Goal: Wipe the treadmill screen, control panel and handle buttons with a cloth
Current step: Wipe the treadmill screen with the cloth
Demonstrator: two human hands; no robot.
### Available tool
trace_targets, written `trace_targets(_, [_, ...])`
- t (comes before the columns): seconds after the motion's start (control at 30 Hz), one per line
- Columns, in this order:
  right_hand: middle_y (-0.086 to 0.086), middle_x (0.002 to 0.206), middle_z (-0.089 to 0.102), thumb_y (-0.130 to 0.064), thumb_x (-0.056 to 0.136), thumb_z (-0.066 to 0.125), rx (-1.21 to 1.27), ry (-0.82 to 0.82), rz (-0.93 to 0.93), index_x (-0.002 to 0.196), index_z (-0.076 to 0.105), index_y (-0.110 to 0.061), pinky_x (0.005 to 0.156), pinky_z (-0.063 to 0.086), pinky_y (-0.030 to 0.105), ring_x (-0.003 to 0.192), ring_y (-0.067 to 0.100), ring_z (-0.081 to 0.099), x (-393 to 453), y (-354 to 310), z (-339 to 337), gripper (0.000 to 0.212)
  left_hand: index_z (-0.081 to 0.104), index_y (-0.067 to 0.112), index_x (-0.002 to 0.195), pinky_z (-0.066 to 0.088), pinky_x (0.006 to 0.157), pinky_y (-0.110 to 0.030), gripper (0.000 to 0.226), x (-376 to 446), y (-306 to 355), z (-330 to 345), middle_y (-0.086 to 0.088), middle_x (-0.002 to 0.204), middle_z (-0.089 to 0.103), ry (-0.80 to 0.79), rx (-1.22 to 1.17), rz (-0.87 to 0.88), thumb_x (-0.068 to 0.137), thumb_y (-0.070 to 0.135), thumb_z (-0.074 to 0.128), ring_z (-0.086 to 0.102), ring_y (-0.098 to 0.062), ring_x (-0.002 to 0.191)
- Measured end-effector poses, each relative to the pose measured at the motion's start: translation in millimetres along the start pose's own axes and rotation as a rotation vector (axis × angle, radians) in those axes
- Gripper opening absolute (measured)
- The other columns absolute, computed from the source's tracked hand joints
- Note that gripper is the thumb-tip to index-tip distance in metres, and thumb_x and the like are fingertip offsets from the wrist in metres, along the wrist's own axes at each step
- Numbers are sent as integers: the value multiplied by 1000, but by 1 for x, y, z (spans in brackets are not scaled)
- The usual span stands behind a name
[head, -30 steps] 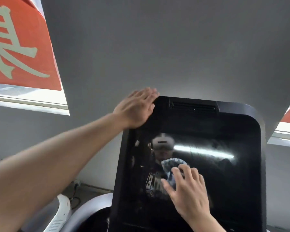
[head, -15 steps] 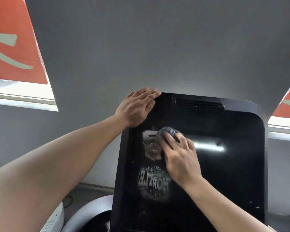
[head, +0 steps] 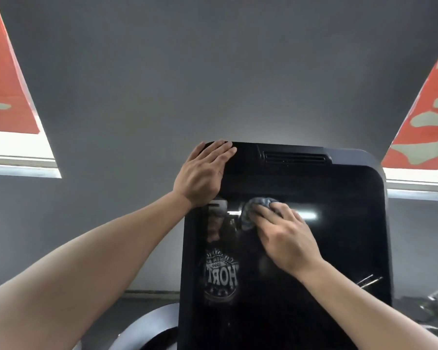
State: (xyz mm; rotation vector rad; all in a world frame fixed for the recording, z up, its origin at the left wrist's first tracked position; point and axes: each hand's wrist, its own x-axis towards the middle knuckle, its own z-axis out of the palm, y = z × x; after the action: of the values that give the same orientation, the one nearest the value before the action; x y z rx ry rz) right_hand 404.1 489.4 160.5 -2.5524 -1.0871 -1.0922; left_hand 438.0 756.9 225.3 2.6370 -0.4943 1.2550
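Forearms are reaching in from the lower corners toward a tall black screen (head: 339, 248) standing upright ahead of the person. Nearest, the right hand (head: 286, 238) is lying on the glass a little above the screen's middle, its fingers (head: 263, 213) slightly bent and pressing a bluish-grey cloth (head: 256, 205) flat against the surface; the cloth is bunched and showing only past the fingertips, toward the upper left. Whether the thumb is hooking round the cloth is hidden under the palm. Just beyond, the left hand (head: 202, 175) is resting over the screen's top left corner, fingers straight and close together, laid across the top edge, holding nothing. The dark glass is reflecting a bright strip of light beside the cloth and a printed shirt design lower left. A slotted vent (head: 293, 157) is sitting in the frame along the top edge, right of the left hand. Behind the screen a grey wall (head: 213, 72) is filling the view, with red banners (head: 5, 92) hanging at both sides over bright windows.
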Motion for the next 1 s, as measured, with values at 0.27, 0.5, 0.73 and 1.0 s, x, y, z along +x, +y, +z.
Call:
trace_targets(0.27, [-1, 153, 58, -20, 97, 61, 0, -42, -21, 147, 61, -18, 104, 52, 50, 129, 33, 50, -9, -14, 7, 50, 44, 21, 158, 14, 131, -42, 52, -2, 4, -1, 4, 165, 41, -6, 12, -24, 107, 23, 34, 26, -12, 157])
trace_targets(0.5, [-5, 152, 58, -17, 98, 58, 86, 29, 139, 145, 63, -18, 98, 51, 49, 118, 31, 51, 10, -16, 14, 47, 45, 23, 158, 14, 130, -41, 52, -2, 5, -2, 6, 165, 41, -13, 20, -39, 106, 23, 37, 26, -11, 157])
trace_targets(0.73, [0, 145, 64, -3, 93, 58, 24, 104, 186, 136, 69, -13, 87, 54, 56, 110, 35, 50, 30, 37, 4, 46, 44, 24, 158, 14, 131, -42, 51, -3, 6, -2, 7, 165, 40, -9, 22, -48, 107, 21, 39, 25, -10, 157])
trace_targets(1.0, [-4, 145, 65, -16, 93, 48, 5, 54, 23, 140, 68, -18, 89, 52, 50, 117, 32, 52, 33, 36, -2, 51, 46, 24, 158, 16, 130, -44, 51, -3, 5, 1, 8, 165, 42, 11, 23, -50, 107, 21, 41, 27, -10, 157])
